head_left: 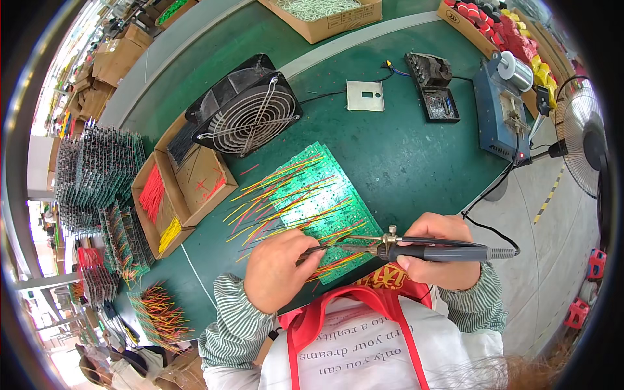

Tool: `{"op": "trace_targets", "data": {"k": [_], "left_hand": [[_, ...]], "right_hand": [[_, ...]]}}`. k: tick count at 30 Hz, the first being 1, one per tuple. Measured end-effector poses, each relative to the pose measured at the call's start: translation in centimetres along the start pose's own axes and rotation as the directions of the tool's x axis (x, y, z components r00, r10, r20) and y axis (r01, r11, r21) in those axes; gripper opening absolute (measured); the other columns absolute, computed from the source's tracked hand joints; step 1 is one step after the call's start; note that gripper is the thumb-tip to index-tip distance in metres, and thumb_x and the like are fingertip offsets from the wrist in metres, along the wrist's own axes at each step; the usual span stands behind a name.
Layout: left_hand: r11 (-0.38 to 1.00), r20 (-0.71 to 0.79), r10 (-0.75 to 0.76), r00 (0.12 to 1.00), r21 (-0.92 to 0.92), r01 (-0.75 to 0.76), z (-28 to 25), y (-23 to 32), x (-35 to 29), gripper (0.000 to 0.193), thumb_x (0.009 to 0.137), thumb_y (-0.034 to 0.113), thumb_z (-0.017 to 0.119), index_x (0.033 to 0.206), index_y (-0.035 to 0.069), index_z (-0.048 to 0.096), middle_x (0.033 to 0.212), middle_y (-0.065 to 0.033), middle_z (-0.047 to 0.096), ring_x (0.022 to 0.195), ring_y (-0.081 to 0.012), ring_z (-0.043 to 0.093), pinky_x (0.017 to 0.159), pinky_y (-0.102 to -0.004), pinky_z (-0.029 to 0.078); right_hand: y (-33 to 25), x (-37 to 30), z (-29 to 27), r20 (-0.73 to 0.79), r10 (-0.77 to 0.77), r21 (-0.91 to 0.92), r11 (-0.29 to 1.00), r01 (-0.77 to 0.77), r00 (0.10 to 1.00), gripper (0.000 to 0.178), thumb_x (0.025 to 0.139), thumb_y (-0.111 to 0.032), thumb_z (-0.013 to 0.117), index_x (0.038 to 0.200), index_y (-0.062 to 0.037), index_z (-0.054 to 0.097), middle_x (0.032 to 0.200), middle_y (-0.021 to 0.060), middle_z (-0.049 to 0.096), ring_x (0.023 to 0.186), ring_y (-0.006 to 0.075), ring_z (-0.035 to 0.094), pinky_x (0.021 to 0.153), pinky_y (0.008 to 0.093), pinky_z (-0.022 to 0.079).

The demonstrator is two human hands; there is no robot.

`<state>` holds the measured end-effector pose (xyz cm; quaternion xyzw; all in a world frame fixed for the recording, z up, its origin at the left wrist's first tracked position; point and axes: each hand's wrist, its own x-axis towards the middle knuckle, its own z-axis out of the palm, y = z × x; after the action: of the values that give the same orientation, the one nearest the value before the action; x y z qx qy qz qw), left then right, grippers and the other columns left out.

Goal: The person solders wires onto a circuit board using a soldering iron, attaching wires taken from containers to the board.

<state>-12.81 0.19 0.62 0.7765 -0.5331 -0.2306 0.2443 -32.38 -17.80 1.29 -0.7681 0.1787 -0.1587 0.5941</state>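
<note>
My right hand (442,250) is wrapped round the grey and black handle of a soldering iron (448,252), which has a brass clamp and a thin solder feed tube on it. Its tip points left, over the lower part of a green circuit board panel (354,205). Close to that tip, my left hand (279,266) pinches a thin black wire (313,250); the fingers partly hide it. Rows of red, yellow and black wires (279,185) stick out from the panel toward the left. Whether the tip touches the board is too small to tell.
A black fan (250,114) stands beyond the panel, beside a cardboard box (195,201) of cut wires. Stacked boards (97,175) are at left. An iron stand (432,88) and a blue solder feeder (500,107) sit at far right; the iron's cable (484,224) loops at right.
</note>
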Motion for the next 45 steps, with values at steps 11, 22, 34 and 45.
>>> {"op": "trace_targets", "data": {"k": [11,22,34,45], "left_hand": [[0.961,-0.411,-0.011,0.911,0.249,0.124,-3.5,1.0,-0.5,0.007,0.077,0.003,0.067,0.083,0.001,0.065,0.074,-0.0103,0.062,0.063,-0.0214,0.060,0.055,-0.0323,0.046],[0.998,-0.087,0.058,0.995,0.021,-0.056,1.7,1.3,1.5,0.012,0.078,0.011,0.070,0.082,0.002,0.065,0.074,-0.0095,0.060,0.061,-0.0247,0.059,0.056,-0.0345,0.047],[0.999,-0.066,0.044,0.997,0.013,-0.044,1.6,1.2,1.7,0.012,0.077,0.012,0.070,0.081,0.002,0.064,0.072,-0.0087,0.059,0.059,-0.0237,0.058,0.053,-0.0336,0.045],[0.964,-0.378,0.104,0.920,0.266,0.000,-1.5,2.4,1.8,0.008,0.076,0.006,0.069,0.082,0.003,0.065,0.075,-0.0111,0.062,0.067,-0.0267,0.061,0.061,-0.0356,0.049]], "right_hand": [[-0.5,-0.7,-1.2,-0.050,-0.002,-0.028,1.000,0.000,0.999,0.015,0.070,-0.005,0.071,0.077,-0.0014,0.058,0.060,0.0039,0.063,0.052,0.0085,0.060,0.049,0.0229,0.045],[-0.1,-0.9,-1.6,-0.081,0.031,0.024,0.999,-0.029,0.996,0.016,0.070,-0.004,0.071,0.078,-0.0004,0.058,0.062,0.0040,0.063,0.054,0.0080,0.060,0.049,0.0231,0.045],[-0.1,-0.6,-1.8,-0.073,-0.009,-0.012,1.000,0.009,0.997,0.015,0.069,-0.003,0.070,0.077,-0.0008,0.058,0.061,0.0036,0.063,0.051,0.0079,0.059,0.049,0.0227,0.045],[0.4,-1.5,-2.9,-0.129,-0.013,-0.083,0.997,0.003,0.992,0.016,0.068,-0.005,0.071,0.077,-0.0018,0.058,0.059,0.0015,0.061,0.049,0.0071,0.056,0.048,0.0217,0.043]]}}
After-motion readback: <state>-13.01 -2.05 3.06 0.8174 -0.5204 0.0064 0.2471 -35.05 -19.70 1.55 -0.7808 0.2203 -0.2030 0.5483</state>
